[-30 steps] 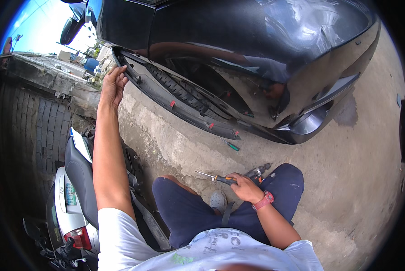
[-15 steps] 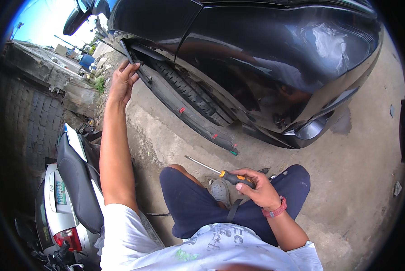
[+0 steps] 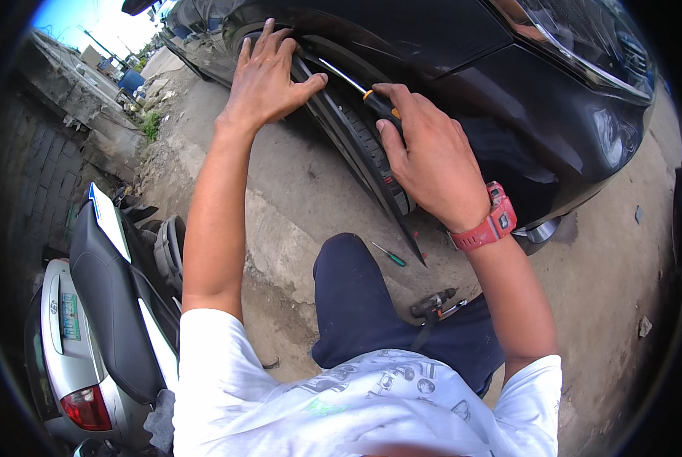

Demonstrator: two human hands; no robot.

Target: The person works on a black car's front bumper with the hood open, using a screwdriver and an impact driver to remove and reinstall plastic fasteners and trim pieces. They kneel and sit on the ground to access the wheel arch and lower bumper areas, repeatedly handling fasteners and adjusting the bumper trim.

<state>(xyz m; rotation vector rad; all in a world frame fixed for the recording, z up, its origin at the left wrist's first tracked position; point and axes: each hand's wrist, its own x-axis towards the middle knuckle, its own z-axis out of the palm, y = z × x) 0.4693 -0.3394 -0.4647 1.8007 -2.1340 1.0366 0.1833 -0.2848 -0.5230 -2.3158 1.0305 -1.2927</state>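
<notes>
A long curved black wheel-arch trim (image 3: 360, 171) hangs beside the tire (image 3: 360, 133) of a dark car (image 3: 463, 99), its lower end reaching down near the ground. With fingers stretched and spread, my left hand (image 3: 265, 87) presses against the top of the trim at the wheel arch. My right hand (image 3: 436, 156) grips a screwdriver (image 3: 381, 104) with a black and orange handle. Its shaft points up and left, toward the gap between trim and fender. Where the tip ends I cannot make out exactly.
On the ground by my knee lie a green-handled screwdriver (image 3: 391, 255) and a cordless drill (image 3: 428, 306). A motorcycle seat (image 3: 101, 297) and a silver car (image 3: 74, 358) stand at the left. A block wall (image 3: 40, 164) runs behind them.
Both hands have moved up to the wheel arch, and the screwdriver came up from near my lap. The trim's upper part now sits closer to the fender. My left hand has opened from its grip.
</notes>
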